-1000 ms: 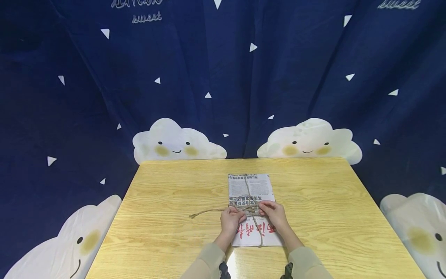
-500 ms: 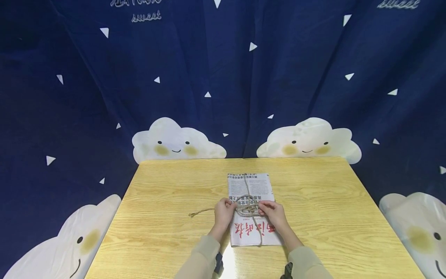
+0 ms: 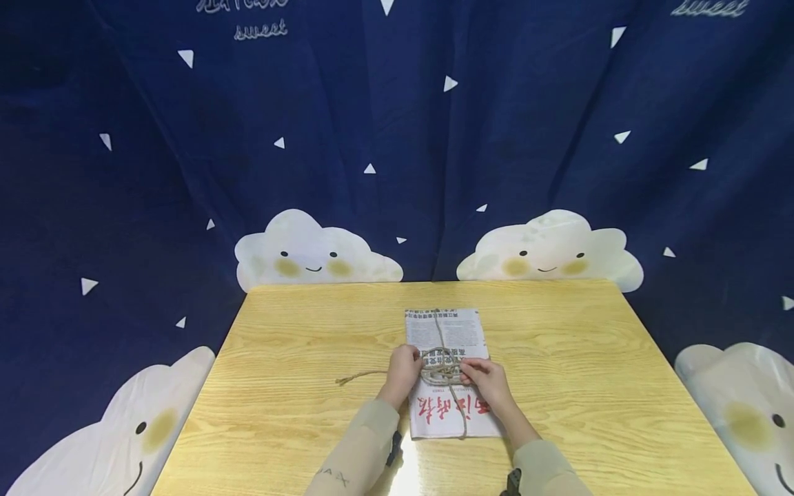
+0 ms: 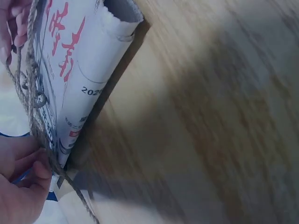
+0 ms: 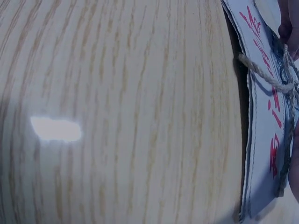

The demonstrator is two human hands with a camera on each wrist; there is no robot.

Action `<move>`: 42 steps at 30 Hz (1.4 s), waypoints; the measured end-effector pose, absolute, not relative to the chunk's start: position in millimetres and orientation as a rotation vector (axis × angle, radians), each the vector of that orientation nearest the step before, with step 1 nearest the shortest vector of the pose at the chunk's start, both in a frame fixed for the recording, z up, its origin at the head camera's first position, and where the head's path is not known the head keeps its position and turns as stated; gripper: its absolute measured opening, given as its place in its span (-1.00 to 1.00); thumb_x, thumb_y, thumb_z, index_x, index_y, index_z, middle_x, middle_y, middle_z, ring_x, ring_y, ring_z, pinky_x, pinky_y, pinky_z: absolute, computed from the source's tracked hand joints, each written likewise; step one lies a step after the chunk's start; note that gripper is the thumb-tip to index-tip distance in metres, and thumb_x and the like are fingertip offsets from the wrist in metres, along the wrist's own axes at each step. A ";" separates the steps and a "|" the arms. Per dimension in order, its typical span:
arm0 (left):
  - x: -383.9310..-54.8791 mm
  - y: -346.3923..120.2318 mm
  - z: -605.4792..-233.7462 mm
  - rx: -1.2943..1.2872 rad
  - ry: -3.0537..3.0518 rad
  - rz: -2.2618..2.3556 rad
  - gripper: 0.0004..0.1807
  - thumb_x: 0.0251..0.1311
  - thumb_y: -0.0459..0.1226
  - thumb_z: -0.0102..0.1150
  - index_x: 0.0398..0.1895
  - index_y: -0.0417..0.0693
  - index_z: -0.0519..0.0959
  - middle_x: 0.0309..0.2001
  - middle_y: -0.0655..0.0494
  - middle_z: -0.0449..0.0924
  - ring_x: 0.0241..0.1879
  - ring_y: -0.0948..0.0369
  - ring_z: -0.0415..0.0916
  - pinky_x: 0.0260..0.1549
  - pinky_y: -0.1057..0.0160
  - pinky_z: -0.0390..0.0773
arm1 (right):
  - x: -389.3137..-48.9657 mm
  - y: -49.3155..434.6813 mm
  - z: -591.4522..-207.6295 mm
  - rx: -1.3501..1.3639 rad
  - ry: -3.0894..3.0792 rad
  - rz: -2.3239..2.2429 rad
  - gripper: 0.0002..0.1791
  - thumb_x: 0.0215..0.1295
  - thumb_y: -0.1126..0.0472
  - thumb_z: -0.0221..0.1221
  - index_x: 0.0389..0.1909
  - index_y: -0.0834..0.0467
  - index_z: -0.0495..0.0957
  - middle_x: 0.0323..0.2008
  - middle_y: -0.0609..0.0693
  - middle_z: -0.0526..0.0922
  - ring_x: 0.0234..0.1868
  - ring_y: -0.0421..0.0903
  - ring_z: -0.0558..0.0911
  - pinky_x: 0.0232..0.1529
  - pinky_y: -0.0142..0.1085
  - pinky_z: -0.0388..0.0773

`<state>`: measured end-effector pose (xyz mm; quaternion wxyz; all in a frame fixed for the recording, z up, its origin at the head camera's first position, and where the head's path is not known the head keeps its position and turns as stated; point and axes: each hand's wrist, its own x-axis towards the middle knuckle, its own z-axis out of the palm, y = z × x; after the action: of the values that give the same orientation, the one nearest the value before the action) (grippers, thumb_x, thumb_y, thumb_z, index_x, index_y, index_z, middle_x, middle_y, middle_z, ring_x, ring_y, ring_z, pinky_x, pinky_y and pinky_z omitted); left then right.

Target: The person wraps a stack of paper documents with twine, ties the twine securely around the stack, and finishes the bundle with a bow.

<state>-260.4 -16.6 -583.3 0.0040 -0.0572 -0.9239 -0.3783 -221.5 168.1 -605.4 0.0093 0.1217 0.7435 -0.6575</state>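
A folded newspaper bundle point(image 3: 443, 413) with red characters lies on the table, a strand of twine point(image 3: 457, 403) running lengthwise over it. Looped twine gathers in a bow-like knot point(image 5: 289, 86) at its middle. My left hand point(image 3: 403, 372) is at the bundle's left edge, thumb and fingers pinching a loop of the twine point(image 4: 32, 100). On the opposite side my right hand point(image 3: 490, 382) pinches the loop at the right of the knot. One loose twine end trails leftward past my left hand onto the table. The fingertips are partly hidden in the wrist views.
The wooden table point(image 3: 298, 331) extends on both sides of the bundle. Behind it hangs a dark blue curtain point(image 3: 397, 103) with white clouds and triangles. A bright reflection point(image 5: 56, 129) shows on the tabletop near the bundle's front edge.
My left hand has moved left from over the knot to the bundle's left edge, then slightly up, and the loops now show more openly. My right hand has stayed in place.
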 end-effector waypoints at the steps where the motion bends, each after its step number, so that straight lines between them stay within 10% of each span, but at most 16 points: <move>1: -261.0 -15.8 -583.5 -0.178 -2.916 -1.137 -0.94 -0.03 -0.43 0.24 -0.58 -0.26 0.58 -0.58 0.02 0.52 -0.56 0.20 0.43 -0.61 0.34 0.46 | -221.3 168.0 -605.2 0.379 2.321 -2.056 -0.74 0.13 0.29 0.22 -0.20 0.38 0.57 -0.44 0.18 0.65 -0.49 -0.10 0.63 -0.40 -0.38 0.61; 20: -254.8 -21.7 -579.8 -0.093 -2.750 -1.627 -0.91 -0.12 -0.61 0.06 -0.52 -0.35 0.47 -0.62 0.11 0.33 -0.61 0.28 0.33 -0.63 0.40 0.48 | -221.6 168.7 -609.1 0.349 2.299 -2.113 -0.75 0.11 0.34 0.22 -0.21 0.41 0.56 -0.43 0.20 0.65 -0.50 -0.11 0.63 -0.40 -0.36 0.62; 42: -216.3 -1.4 -595.9 0.266 -2.322 -2.157 -0.83 -0.14 -0.53 0.29 -0.58 -0.32 0.45 -0.71 0.07 0.48 -0.78 0.30 0.41 -0.76 0.35 0.51 | -222.7 168.3 -611.3 0.346 2.351 -2.081 -0.76 0.13 0.31 0.22 -0.22 0.39 0.57 -0.50 0.13 0.66 -0.54 -0.16 0.62 -0.43 -0.40 0.61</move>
<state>-216.3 -1.4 -595.9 -0.0194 0.0836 -0.7300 -0.6780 -222.7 168.3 -611.3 -0.0086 0.1097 0.7443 -0.6588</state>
